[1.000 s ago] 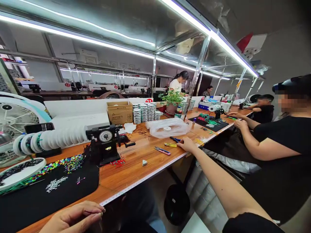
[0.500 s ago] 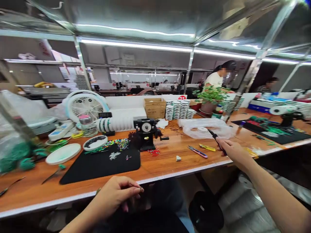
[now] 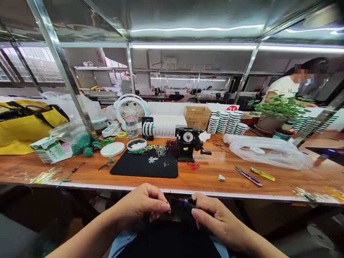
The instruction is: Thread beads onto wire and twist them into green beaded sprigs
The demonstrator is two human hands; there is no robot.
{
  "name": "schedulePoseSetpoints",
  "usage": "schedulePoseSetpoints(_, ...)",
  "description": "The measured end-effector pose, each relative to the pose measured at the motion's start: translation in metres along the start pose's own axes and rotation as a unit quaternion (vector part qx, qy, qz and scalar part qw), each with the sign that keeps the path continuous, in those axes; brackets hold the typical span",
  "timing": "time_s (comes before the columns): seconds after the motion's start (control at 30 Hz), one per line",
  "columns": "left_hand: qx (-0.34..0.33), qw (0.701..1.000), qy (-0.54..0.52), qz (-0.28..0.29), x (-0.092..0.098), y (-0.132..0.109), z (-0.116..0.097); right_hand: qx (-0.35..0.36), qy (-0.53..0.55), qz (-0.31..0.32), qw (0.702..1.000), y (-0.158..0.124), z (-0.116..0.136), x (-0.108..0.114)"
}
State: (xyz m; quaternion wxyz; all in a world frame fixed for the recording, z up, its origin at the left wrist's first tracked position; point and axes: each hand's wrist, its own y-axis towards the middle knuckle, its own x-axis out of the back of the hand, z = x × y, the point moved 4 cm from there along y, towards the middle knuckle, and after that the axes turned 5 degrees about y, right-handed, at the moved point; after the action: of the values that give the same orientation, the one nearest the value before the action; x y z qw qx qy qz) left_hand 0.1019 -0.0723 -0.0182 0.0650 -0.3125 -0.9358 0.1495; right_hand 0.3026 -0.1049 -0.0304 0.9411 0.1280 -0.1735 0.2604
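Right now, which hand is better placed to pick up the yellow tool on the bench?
Right, likely: the right hand sits on that side, nearer the yellow tool; the left hand is farther away.

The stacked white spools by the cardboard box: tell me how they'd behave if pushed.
The stacked white spools would probably topple: tall, narrow, apparently unfastened columns. Loose, each looks round enough to roll. They likely feel light, being thin reels.

On your worktop (image 3: 215, 175), the mat (image 3: 143, 168) lies near the front edge, just left of a hand-cranked winder (image 3: 187, 147). Behind them, along the back edge, a fan (image 3: 130, 109) stands left of a cardboard box (image 3: 197, 117). Further right, a plastic bag (image 3: 268, 152) lies behind a screwdriver (image 3: 262, 174), and a potted plant (image 3: 276, 107) stands behind the bag.
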Motion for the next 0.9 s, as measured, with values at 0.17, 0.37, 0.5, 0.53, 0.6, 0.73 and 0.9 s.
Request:
schedulePoseSetpoints(0.17,0.034,0.999,-0.028,-0.005,0.003,0.002,0.01,0.026,0.017,-0.005,1.0,0.007,0.005,-0.012)
schedulePoseSetpoints(0.37,0.014,1.0,-0.003,-0.013,-0.005,0.002,0.013,-0.035,0.076,0.015,0.996,0.012,-0.002,-0.027)
schedulePoseSetpoints(0.5,-0.037,0.998,0.02,-0.049,-0.006,-0.003,0.01,-0.088,0.209,-0.018,0.974,0.011,-0.018,-0.038)
schedulePoseSetpoints(0.53,-0.045,0.997,0.027,-0.058,-0.006,-0.004,0.01,-0.095,0.23,-0.036,0.968,0.011,-0.021,-0.04)
schedulePoseSetpoints(0.6,-0.053,0.996,0.034,-0.069,-0.006,-0.003,0.011,-0.113,0.268,-0.061,0.955,0.012,-0.026,-0.042)
schedulePoseSetpoints(0.73,-0.051,0.994,0.033,-0.087,-0.006,0.0,0.013,-0.094,0.266,-0.069,0.957,0.015,-0.022,-0.035)
schedulePoseSetpoints(0.9,-0.055,0.992,-0.042,-0.104,-0.006,0.003,0.016,-0.063,0.178,-0.107,0.976,0.012,-0.012,-0.015)
